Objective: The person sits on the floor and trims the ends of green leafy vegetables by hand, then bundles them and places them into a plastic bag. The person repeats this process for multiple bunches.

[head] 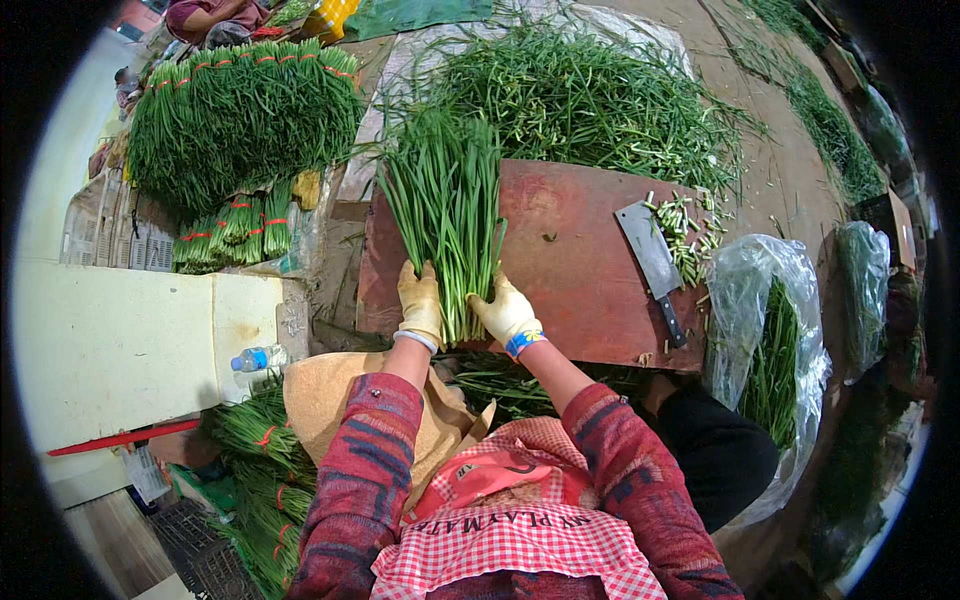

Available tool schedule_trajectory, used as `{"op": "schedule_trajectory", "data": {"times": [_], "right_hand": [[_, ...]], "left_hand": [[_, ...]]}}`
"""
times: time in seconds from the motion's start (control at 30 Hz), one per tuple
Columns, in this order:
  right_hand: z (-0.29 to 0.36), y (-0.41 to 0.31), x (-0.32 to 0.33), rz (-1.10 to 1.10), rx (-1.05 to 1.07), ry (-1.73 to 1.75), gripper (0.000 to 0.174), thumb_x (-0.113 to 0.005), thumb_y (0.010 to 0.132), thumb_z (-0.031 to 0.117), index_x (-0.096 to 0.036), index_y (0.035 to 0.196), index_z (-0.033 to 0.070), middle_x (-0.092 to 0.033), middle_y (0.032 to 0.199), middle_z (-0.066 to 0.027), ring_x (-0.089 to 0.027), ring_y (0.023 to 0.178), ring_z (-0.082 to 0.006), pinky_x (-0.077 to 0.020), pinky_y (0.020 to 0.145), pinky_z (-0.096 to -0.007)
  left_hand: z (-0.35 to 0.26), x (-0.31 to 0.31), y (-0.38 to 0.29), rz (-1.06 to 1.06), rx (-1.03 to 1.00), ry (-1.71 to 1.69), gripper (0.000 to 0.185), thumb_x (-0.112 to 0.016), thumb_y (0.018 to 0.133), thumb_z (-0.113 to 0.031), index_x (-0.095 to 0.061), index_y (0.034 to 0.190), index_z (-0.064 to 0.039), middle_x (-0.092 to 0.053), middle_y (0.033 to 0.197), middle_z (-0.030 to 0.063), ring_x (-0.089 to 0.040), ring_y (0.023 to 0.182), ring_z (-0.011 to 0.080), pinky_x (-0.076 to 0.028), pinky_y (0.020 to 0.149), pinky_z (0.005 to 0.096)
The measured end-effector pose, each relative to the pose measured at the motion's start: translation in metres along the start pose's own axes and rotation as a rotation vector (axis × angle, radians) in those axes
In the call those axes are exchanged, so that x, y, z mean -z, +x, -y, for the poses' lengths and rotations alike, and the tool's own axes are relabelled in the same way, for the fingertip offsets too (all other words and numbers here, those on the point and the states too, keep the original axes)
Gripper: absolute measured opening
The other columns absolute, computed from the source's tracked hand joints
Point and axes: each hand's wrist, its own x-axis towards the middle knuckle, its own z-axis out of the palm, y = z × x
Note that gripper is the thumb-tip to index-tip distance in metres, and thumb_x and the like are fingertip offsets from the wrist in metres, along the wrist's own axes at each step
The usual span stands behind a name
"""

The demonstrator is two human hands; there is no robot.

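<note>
A thick bundle of garlic chives (pixel 450 202) lies on the reddish wooden board, leaves pointing away from me and pale stems near my body. My left hand (pixel 420 302), in a cream glove, presses against the left side of the stems. On the right side, my gloved right hand (pixel 508 309) grips the stems near their ends, thumb over the top. Between them the bundle is held at its base. Further right on the board (pixel 577 247) rests a cleaver (pixel 649 251) with a black handle, beside cut stem ends (pixel 684 232).
Loose chive trimmings (pixel 577 97) heap behind the board. Red-banded bunches (pixel 247 120) are stacked at the far left, more bunches (pixel 277 495) at lower left. A plastic bag of chives (pixel 776 352) stands right. A water bottle (pixel 251 360) lies left. Another person (pixel 214 19) sits at the back.
</note>
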Motion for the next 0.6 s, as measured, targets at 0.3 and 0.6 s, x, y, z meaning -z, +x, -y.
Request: {"op": "schedule_trajectory", "data": {"times": [0.3, 0.6], "right_hand": [[-0.014, 0.014, -0.019, 0.075, 0.010, 0.121, 0.084, -0.070, 0.085, 0.052, -0.045, 0.138, -0.008, -0.062, 0.127, -0.0287, -0.059, 0.122, -0.0378, -0.0464, 0.103, -0.0413], [0.040, -0.010, 0.066, 0.293, -0.154, 1.007, 0.041, -0.078, 0.086, 0.017, -0.061, 0.118, -0.001, -0.071, 0.107, -0.0080, -0.067, 0.091, -0.0175, -0.0543, 0.081, -0.0326]], "left_hand": [[-0.070, -0.003, -0.028, 0.225, 0.037, 0.125, 0.105, -0.083, 0.078, -0.048, -0.031, 0.149, 0.008, -0.045, 0.148, 0.0235, -0.044, 0.136, 0.0320, -0.036, 0.112, 0.0398], [-0.099, 0.022, -0.030, 0.297, 0.226, -0.258, 0.050, -0.073, 0.089, -0.021, -0.057, 0.130, 0.003, -0.069, 0.116, 0.0149, -0.067, 0.101, 0.0269, -0.051, 0.090, 0.0391]]}}
